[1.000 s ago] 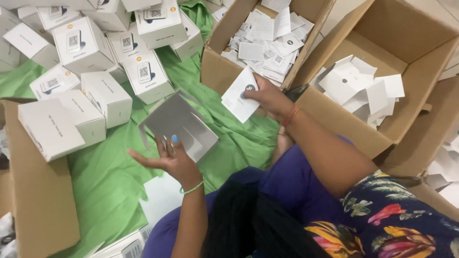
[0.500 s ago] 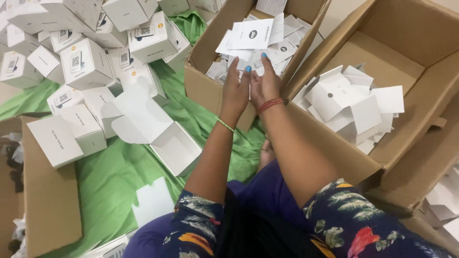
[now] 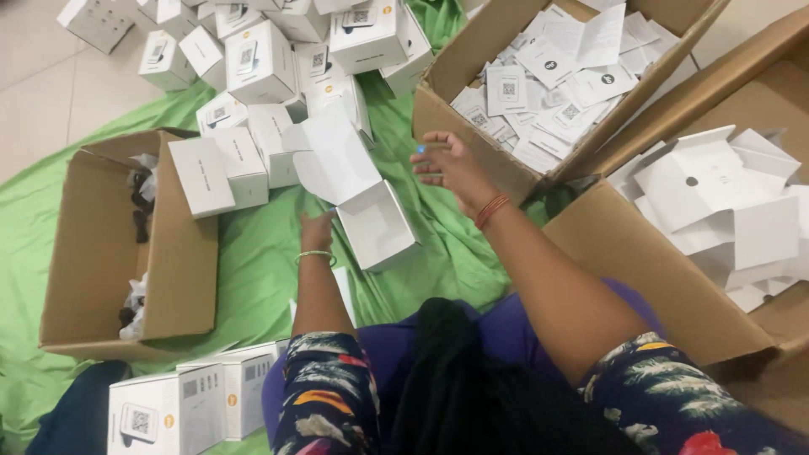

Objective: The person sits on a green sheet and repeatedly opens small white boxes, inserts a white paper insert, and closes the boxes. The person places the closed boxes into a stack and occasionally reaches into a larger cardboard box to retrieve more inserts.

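An open white carton [image 3: 375,223] lies on the green cloth [image 3: 253,270] in front of me, its lid flap raised. My left hand [image 3: 318,232], with a green bangle on the wrist, grips the carton's near left edge. My right hand [image 3: 445,164] hovers above the cloth with fingers spread and nothing in it, just beside the front corner of a cardboard box [image 3: 459,63]. That box is filled with several white printed leaflets [image 3: 548,80].
A second cardboard box [image 3: 640,270] at right holds flat white card inserts [image 3: 716,190]. At left a third cardboard box [image 3: 181,270] holds dark bagged items. Several closed white cartons [image 3: 253,59] are piled at the top, and more [image 3: 194,404] stand at bottom left.
Both hands were together over the leaflet box. Now my left hand has dropped back to the open white carton and my right hand has pulled out of the box, empty.
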